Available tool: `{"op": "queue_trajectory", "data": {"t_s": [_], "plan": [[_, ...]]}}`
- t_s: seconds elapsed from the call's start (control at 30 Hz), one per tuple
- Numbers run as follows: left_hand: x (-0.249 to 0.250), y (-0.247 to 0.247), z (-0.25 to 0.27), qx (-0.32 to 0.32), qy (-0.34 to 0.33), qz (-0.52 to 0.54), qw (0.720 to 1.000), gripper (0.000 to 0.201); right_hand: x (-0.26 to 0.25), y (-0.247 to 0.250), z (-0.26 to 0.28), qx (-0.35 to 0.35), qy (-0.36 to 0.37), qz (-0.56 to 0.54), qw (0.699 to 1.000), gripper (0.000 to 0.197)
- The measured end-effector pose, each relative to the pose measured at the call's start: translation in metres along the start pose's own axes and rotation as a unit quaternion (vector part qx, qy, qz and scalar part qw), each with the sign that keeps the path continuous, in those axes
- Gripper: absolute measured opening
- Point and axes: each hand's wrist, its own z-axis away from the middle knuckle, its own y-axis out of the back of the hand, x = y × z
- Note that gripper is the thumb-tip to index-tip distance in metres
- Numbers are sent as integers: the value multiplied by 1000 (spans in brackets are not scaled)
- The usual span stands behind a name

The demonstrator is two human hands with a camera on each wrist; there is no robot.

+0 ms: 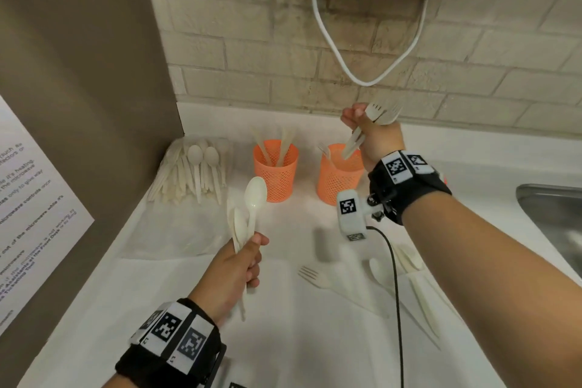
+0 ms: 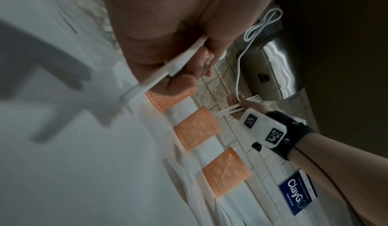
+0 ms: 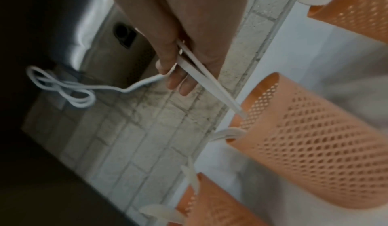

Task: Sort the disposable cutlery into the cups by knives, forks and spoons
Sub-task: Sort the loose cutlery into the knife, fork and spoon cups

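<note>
My left hand [image 1: 252, 257] grips a bundle of white plastic spoons [image 1: 255, 195] by the handles, bowls up, above the white counter [image 1: 293, 340]. My right hand [image 1: 362, 124] holds two or three forks [image 1: 382, 112], tines up. Their handle ends [image 3: 210, 86] reach the rim of the middle orange mesh cup [image 1: 340, 173], which has a fork inside. The left orange cup [image 1: 276, 170] holds knives. A third orange cup [image 2: 226, 176] stands further right, hidden behind my right arm in the head view.
A bag of unsorted cutlery [image 1: 192, 170] lies at the back left against the brown wall. On the counter near me lie a loose fork [image 1: 318, 277], a spoon [image 1: 378, 271] and knives [image 1: 422, 302]. A steel sink [image 1: 551, 208] is at the right. A white cable [image 1: 318, 19] hangs from the wall unit above.
</note>
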Motion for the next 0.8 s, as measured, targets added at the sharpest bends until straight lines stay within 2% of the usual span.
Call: {"op": "queue_trajectory", "data": {"t_s": [0.1, 0.17, 0.2, 0.23, 0.3, 0.43, 0.5, 0.57, 0.6, 0.7, 0.73, 0.8], "plan": [[0, -2, 3, 15, 5, 3, 1000, 21, 18, 8, -13, 15, -57, 159, 986, 12], [0, -2, 5, 25, 5, 9, 1000, 23, 23, 13, -19, 12, -77, 252, 965, 63], [0, -3, 7, 28, 3, 10, 1000, 25, 21, 14, -18, 20, -69, 268, 961, 83], [-1, -3, 8, 31, 1, 10, 999, 26, 21, 16, -19, 32, -45, 282, 958, 93], [-2, -6, 10, 33, -4, 12, 999, 30, 18, 18, -12, 50, 16, 315, 948, 98], [-1, -19, 14, 22, -18, 9, 1000, 33, 15, 24, 28, 32, 117, 320, 940, 81], [-2, -27, 16, 13, -21, 9, 1000, 33, 16, 27, 54, 2, 133, 293, 947, 66], [-3, -37, 18, 1, -21, 0, 1000, 35, 16, 29, 81, -68, 78, 240, 965, 43], [-3, -42, 18, -8, -24, -8, 1000, 37, 15, 30, 94, -123, 34, 232, 964, 34], [-6, -61, 20, -41, -24, -48, 998, 38, 18, 35, 124, -274, -71, 244, 927, 30], [-7, -68, 21, -55, -20, -59, 997, 37, 21, 38, 129, -292, -89, 229, 925, 26], [-10, -81, 22, -80, -14, -65, 995, 37, 21, 44, 134, -253, -100, 202, 941, 14]]}}
